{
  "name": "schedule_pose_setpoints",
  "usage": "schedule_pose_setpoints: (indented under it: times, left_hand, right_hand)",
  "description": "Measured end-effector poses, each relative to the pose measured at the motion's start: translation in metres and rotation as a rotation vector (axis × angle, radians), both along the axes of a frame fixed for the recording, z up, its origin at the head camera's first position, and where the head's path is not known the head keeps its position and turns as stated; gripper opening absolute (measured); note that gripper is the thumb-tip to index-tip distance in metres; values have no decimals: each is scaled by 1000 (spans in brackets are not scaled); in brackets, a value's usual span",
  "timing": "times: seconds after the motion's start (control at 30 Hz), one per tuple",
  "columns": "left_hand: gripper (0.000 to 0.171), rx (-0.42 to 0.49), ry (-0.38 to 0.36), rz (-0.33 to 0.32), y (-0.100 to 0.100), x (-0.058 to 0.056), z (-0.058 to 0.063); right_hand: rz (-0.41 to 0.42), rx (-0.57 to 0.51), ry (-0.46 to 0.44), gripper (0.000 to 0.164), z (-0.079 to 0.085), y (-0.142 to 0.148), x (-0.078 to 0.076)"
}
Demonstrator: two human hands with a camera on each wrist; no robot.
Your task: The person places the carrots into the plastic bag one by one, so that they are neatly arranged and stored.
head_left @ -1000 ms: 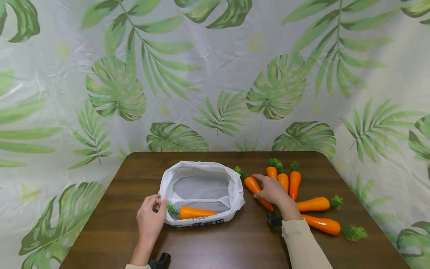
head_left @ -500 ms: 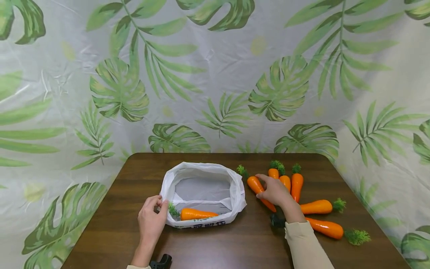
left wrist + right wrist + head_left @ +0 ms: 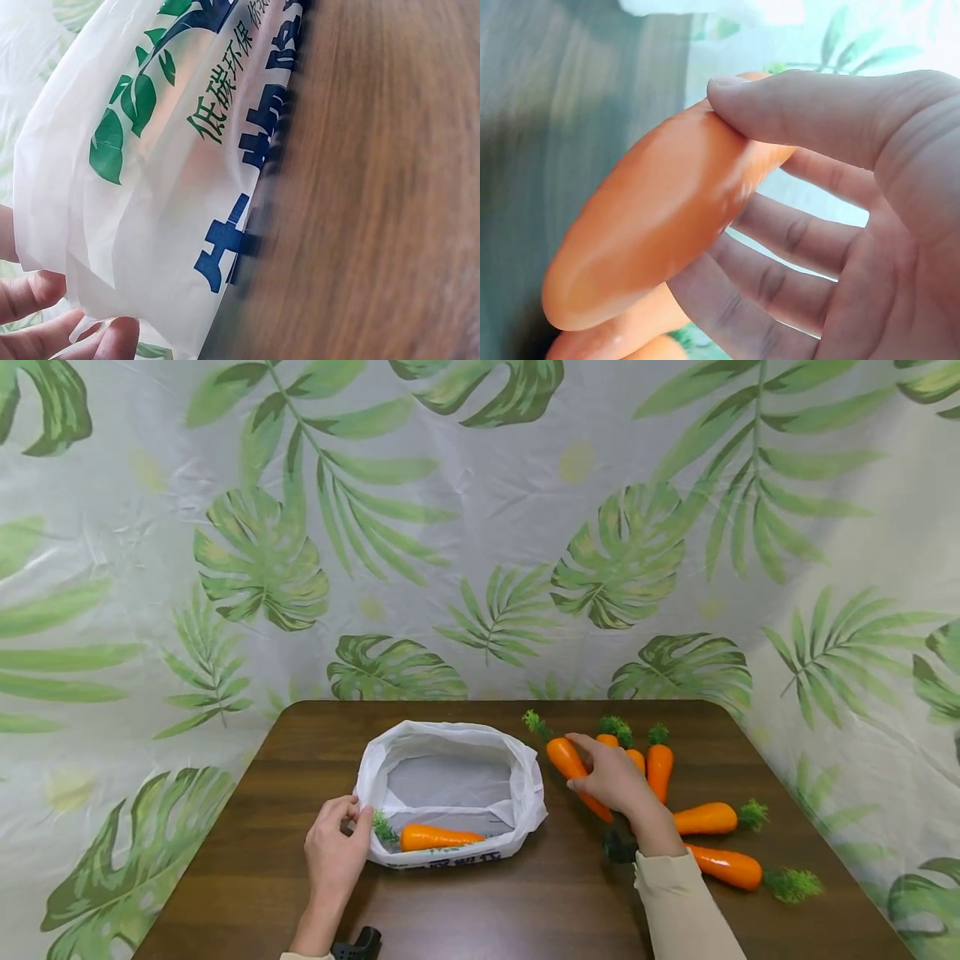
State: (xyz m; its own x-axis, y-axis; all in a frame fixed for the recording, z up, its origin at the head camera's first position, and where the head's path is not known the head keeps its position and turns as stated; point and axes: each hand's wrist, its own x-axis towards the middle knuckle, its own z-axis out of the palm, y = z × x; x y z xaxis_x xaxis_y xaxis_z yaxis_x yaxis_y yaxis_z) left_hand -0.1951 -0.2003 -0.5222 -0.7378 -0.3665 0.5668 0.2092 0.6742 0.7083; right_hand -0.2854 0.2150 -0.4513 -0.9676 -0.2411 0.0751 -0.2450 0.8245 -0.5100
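Leafy backdrop (image 3: 495, 527) behind, brown table (image 3: 487, 914) under. From my end, R hand (image 3: 613, 777) pinches a carrot (image 3: 566, 758); its long axis slants, green top (image 3: 534, 722) far-L of the grip, tip near-R. Bag (image 3: 450, 735) sits just L of that grip, L hand (image 3: 337, 847) holding its opposite end; R's nearer the carrot.

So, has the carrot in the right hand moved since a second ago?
Yes, the held carrot has moved up in the head view, toward the far edge of the table, probably lifted.
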Motion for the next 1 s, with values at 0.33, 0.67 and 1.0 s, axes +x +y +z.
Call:
schedule_pose_setpoints:
  times: [0.33,0.67,1.0]
  left_hand:
    - [30,8,-18,3,0,2,0]
    - [29,-8,8,-2,-2,0,1]
    - [28,8,-17,2,0,1,0]
  right_hand:
    - [16,-18,19,79,20,-22,7]
    - [44,-18,75,77,35,-45,10]
    - [63,-11,117,76,48,-68,16]
